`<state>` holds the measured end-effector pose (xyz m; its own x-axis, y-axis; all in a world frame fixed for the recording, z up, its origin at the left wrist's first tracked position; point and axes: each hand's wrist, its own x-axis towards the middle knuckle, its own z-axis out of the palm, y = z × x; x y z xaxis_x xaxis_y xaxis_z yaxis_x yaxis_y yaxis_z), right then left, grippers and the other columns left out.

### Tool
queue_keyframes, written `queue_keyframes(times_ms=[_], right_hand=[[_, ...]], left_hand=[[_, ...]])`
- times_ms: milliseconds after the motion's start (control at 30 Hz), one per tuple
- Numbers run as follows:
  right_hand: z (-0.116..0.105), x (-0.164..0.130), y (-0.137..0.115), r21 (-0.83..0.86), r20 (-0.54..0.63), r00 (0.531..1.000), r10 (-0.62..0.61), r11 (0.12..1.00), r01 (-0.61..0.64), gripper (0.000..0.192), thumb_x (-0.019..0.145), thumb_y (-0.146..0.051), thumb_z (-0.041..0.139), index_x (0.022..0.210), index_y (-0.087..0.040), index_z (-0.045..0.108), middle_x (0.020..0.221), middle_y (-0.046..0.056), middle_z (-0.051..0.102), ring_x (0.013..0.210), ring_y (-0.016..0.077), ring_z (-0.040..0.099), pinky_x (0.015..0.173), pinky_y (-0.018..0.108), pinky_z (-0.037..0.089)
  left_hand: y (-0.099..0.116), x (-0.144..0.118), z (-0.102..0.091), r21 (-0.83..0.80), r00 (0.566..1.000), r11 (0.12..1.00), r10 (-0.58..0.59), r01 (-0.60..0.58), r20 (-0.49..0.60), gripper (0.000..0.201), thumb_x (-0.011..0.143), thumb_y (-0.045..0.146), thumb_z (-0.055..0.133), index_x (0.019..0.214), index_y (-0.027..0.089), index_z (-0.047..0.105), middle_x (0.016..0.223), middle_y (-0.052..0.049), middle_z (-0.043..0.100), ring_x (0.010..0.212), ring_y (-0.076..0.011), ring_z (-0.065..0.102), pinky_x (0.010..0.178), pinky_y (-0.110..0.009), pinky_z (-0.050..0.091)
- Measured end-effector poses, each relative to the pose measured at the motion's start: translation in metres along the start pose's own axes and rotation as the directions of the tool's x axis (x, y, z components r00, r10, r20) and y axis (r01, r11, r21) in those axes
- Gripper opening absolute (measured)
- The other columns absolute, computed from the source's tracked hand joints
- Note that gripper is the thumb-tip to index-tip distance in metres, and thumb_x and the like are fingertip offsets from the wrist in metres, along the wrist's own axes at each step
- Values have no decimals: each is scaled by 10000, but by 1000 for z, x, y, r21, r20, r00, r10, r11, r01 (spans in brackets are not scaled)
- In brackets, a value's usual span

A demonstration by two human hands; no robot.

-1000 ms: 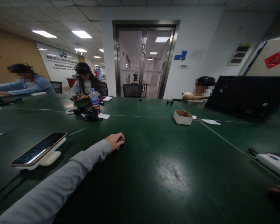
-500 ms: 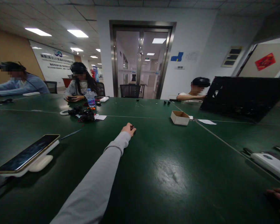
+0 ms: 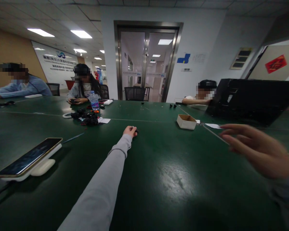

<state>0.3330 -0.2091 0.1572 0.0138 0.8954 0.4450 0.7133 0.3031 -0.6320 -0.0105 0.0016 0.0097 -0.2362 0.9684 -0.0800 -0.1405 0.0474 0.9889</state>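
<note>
My left hand point(image 3: 130, 131) rests far forward on the green table point(image 3: 156, 150), its fingers closed round a small dark object point(image 3: 136, 130) with a shiny bit at the top. The fingers mostly cover it, so its kind does not show. At the right, my right hand point(image 3: 257, 149) hangs above the table, blurred by motion. Its thumb and index finger point left, a little apart, and nothing shows between them. The small open cardboard box point(image 3: 186, 122) stands between the two hands, farther back, touched by neither.
A phone point(image 3: 30, 157) lies tilted on a white stand at the left. Behind it are a black tangled bundle point(image 3: 88, 118), a tape roll point(image 3: 67, 115) and a water bottle point(image 3: 94, 102). A large black screen point(image 3: 250, 101) stands at the right. Several people sit around the far side.
My right hand has risen from the lower right corner and come forward over the table. My left hand has shifted slightly left, still holding the small dark object.
</note>
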Motion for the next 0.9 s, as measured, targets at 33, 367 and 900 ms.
queue_keyframes(times_ms=[33,367,900], right_hand=[[26,17,-13,77,119,993,-14,997,4,390,728,-534,554,1030,-286,558,959,115,574,640,132,562,530,290,473],[269,107,-14,499,641,702,310,526,-688,367,815,-455,494,1045,-181,416,583,7,587,416,120,555,391,221,451],[301,118,3,830,377,858,348,285,-480,90,725,-89,582,774,-144,530,466,-6,561,401,115,558,393,193,456]], left_hand=[[1,-1,4,-93,1000,996,-19,19,-9,131,769,199,556,837,140,461,691,15,535,431,-23,509,490,-176,485],[1,-9,18,-343,1000,939,4,3,19,140,749,172,579,768,140,444,590,45,508,393,-27,478,409,-151,420],[4,-6,20,-244,992,967,-45,72,114,152,623,166,675,705,112,558,479,43,498,410,-34,465,446,-165,418]])
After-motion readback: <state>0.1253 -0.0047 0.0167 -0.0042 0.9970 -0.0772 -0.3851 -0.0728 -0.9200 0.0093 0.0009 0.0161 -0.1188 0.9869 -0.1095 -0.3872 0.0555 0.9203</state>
